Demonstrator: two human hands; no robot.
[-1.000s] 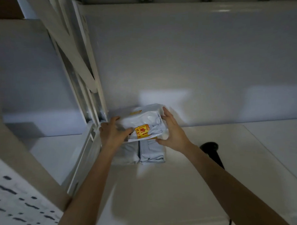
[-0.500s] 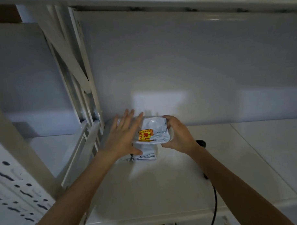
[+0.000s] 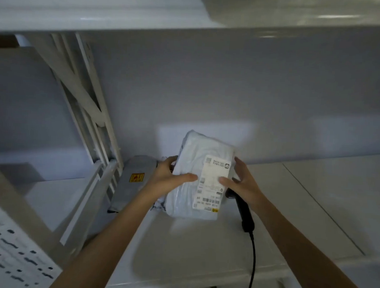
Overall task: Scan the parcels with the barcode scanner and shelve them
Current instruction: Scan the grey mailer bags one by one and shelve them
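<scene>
A white plastic parcel (image 3: 190,165) with a printed shipping label (image 3: 213,183) facing me is held between both hands above the white shelf (image 3: 203,241). My left hand (image 3: 168,175) grips its left edge, thumb across the front. My right hand (image 3: 241,182) holds its right edge, thumb on the label. A grey parcel (image 3: 134,180) with a yellow-red sticker lies flat on the shelf at the left, beside the frame. The black barcode scanner (image 3: 242,212) lies on the shelf under my right wrist, its cable (image 3: 253,258) running off the front edge.
A white metal upright with diagonal braces (image 3: 87,110) stands left of the parcels. Another shelf board (image 3: 124,16) runs overhead. The grey back wall (image 3: 229,91) closes the bay. A perforated white panel (image 3: 11,251) is at bottom left.
The parcel with the yellow sticker now lies flat at the left. Both hands have taken up a larger white parcel and turned its label toward me. The view has tilted down.
</scene>
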